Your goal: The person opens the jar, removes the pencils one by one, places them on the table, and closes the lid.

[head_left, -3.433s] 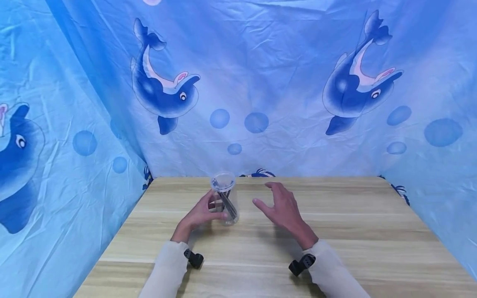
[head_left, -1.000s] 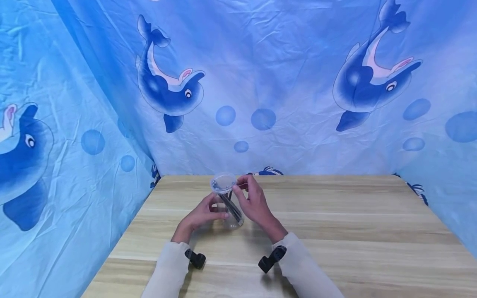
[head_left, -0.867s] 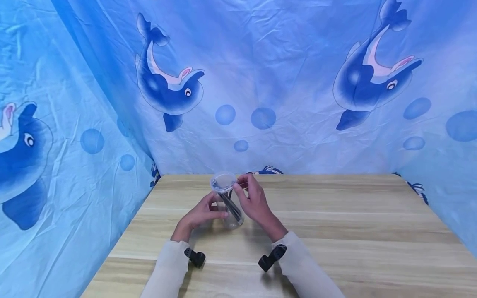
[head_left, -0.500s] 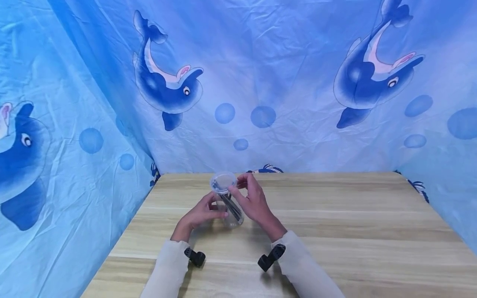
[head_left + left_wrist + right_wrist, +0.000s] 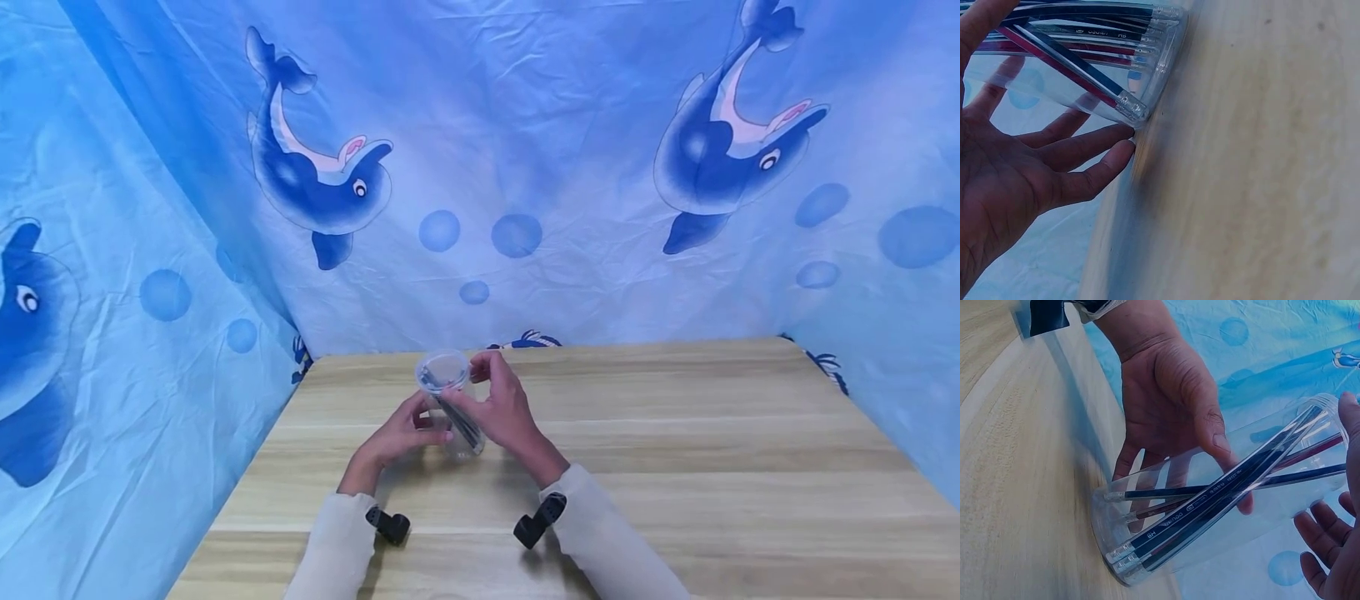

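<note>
A clear cylindrical jar [image 5: 467, 451] stands at the middle of the table, its base down at the wood. Inside lean several dark and red pencils [image 5: 1200, 503], their metal-capped ends at the bottom; "HB" shows on one. A round translucent lid [image 5: 442, 371] covers the top. My left hand [image 5: 397, 435] holds the jar's body from the left, thumb on the near side, fingers behind. From the right, my right hand [image 5: 506, 408] grips the lid's rim, thumb across the near edge and fingers at the far right edge.
The wood-grain table [image 5: 675, 442] spreads out on both sides of the hands. Behind it and to the left hangs a blue cloth [image 5: 570, 142] printed with dolphins and bubbles. Small black cameras [image 5: 388, 527] sit on both wrists.
My right hand, apart from the jar at first, has come left to the lid. Over the last second its thumb has slid left along the near rim. The left hand keeps its hold.
</note>
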### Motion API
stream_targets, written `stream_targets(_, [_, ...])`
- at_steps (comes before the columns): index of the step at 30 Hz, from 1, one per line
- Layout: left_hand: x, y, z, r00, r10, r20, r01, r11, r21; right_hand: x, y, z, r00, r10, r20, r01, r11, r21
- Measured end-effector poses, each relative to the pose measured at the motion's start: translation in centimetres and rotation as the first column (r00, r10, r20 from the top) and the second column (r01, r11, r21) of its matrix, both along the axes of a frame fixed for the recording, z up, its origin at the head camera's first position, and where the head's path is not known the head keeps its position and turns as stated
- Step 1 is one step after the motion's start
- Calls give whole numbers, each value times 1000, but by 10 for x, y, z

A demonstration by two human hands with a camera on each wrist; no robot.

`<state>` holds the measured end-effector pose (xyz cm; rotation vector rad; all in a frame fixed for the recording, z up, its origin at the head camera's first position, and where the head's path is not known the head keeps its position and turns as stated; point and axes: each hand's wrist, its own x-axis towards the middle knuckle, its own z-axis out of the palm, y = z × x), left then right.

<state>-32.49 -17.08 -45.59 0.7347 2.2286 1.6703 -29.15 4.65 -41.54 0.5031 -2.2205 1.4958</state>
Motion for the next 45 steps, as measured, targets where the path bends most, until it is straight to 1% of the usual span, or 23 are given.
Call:
stream_targets(2, [1, -1, -1, 1000, 6, -3, -6, 1000, -1, 0, -1, -1, 1000, -6, -2, 6, 1000, 5])
stream_targets(5, [4, -2, -4, 1000, -8, -3, 8, 1000, -3, 2, -2, -4, 1000, -2, -4, 2, 1000, 14])
stream_targets(9, [9, -5, -10, 1000, -24, 0, 24, 1000, 4, 6, -3, -8, 999, 32, -16, -31, 999, 23])
stream_targets(11, [10, -6, -11, 1000, -19, 3, 19, 1000, 12, 6, -2, -10, 998, 49, -31, -48, 999, 20])
stream_targets(16, [8, -5, -13, 1000, -13, 5, 13, 999, 34, 4, 0, -12, 995, 73, -72, -74, 997, -7])
stream_targets(20, [6, -5, -14, 1000, -26, -3, 26, 999, 38, 1, 1, -15, 988, 99, -121, -104, 994, -43])
stream_targets(22, [6, -6, -13, 1000, -19, -10, 19, 999, 30, 0, 1, -17, 984, 110, -141, -119, 991, -61])
stream_targets(24, [7, -7, -12, 1000, -7, -10, 7, 1000, 21, 0, 0, -18, 984, 106, -142, -117, 991, -70])
stream_targets(28, [7, -8, -11, 1000, 2, 2, -2, 1000, 10, 1, -2, -17, 990, 89, -105, -98, 992, -83])
stream_targets(30, [7, -8, -10, 1000, -8, 4, 8, 1000, 15, 2, -2, -16, 993, 80, -90, -87, 993, -81])
stream_targets(34, [6, -6, -8, 999, -32, -17, 33, 999, 27, 2, -2, -14, 995, 53, -86, -60, 995, -74])
stream_targets(39, [3, -3, -6, 998, -51, -29, 52, 998, 40, -1, 1, -12, 993, 31, -116, -39, 997, -72])
stream_targets(45, [0, 0, -5, 1000, -30, -1, 30, 999, 31, -6, 3, -12, 984, 43, -174, -58, 995, -81])
